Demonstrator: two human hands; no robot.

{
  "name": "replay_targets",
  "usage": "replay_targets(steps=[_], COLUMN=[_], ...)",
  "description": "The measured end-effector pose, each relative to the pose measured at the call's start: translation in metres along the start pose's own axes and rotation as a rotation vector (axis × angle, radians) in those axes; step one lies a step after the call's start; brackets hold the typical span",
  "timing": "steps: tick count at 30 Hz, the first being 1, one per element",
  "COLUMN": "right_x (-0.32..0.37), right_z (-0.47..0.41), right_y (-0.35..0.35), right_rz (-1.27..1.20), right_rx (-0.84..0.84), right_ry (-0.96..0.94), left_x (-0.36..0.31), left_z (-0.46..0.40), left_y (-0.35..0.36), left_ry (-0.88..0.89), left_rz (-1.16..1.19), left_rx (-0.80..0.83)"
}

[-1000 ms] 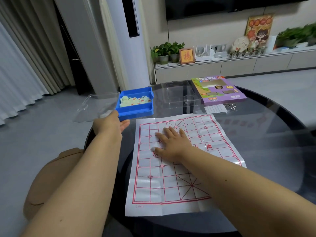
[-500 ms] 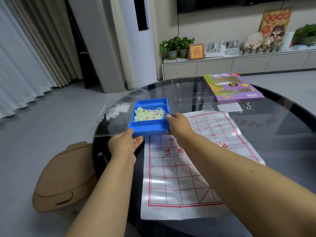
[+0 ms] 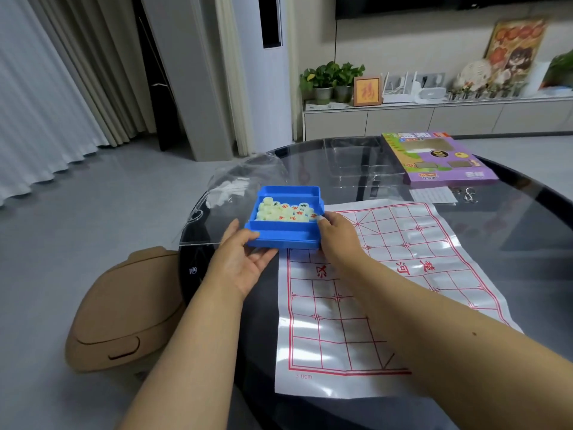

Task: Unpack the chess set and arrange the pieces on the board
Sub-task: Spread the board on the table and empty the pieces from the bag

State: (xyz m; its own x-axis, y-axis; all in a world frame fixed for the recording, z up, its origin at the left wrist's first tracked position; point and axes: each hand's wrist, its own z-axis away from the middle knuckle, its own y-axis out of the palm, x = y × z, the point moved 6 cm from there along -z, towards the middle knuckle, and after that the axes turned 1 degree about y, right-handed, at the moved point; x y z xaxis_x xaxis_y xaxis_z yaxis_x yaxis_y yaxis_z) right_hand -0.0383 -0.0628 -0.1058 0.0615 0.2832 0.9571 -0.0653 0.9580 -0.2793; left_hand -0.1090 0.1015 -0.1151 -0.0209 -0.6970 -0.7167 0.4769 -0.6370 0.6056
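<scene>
A blue tray [image 3: 279,235] holding several pale round chess pieces [image 3: 286,211] with red and black marks sits over the far left corner of the white paper board [image 3: 387,274] with its red grid. My left hand [image 3: 238,265] holds the tray's near left corner, thumb along the side and fingers underneath. My right hand [image 3: 338,237] grips the near right corner, thumb on the rim. No pieces stand on the board.
The round dark glass table [image 3: 527,243] also carries a purple game box [image 3: 440,159], a clear plastic lid [image 3: 235,193] behind the tray, a clear insert [image 3: 362,159], a paper slip [image 3: 432,195] and keys [image 3: 466,193]. A brown stool [image 3: 124,308] stands left of the table.
My right hand left the board and took the tray's right corner. My left hand shifted to its near left corner. The tray came from the table's far left onto the board's corner.
</scene>
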Motion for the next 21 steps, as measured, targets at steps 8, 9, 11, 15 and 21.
replay_targets(steps=[8,9,11,15,21], right_x=[0.008,0.024,0.059,0.099,0.087], right_z=[0.004,0.005,0.007,-0.002,-0.024], right_y=[-0.028,-0.03,-0.021,0.033,0.096], right_rz=[0.196,0.282,0.455,0.784,0.985], right_rx=[-0.207,-0.273,-0.283,-0.012,0.233], right_ry=[-0.12,-0.23,-0.429,-0.583,-0.464], left_x=[0.006,0.004,-0.003,-0.017,-0.03], left_z=[0.008,0.009,0.013,0.02,0.015], left_y=[0.005,0.005,0.005,-0.001,-0.014], left_ry=[-0.043,-0.032,0.0,0.056,0.119], left_rz=[-0.004,0.007,0.027,0.062,0.049], left_rx=[0.036,0.042,0.055,0.055,0.05])
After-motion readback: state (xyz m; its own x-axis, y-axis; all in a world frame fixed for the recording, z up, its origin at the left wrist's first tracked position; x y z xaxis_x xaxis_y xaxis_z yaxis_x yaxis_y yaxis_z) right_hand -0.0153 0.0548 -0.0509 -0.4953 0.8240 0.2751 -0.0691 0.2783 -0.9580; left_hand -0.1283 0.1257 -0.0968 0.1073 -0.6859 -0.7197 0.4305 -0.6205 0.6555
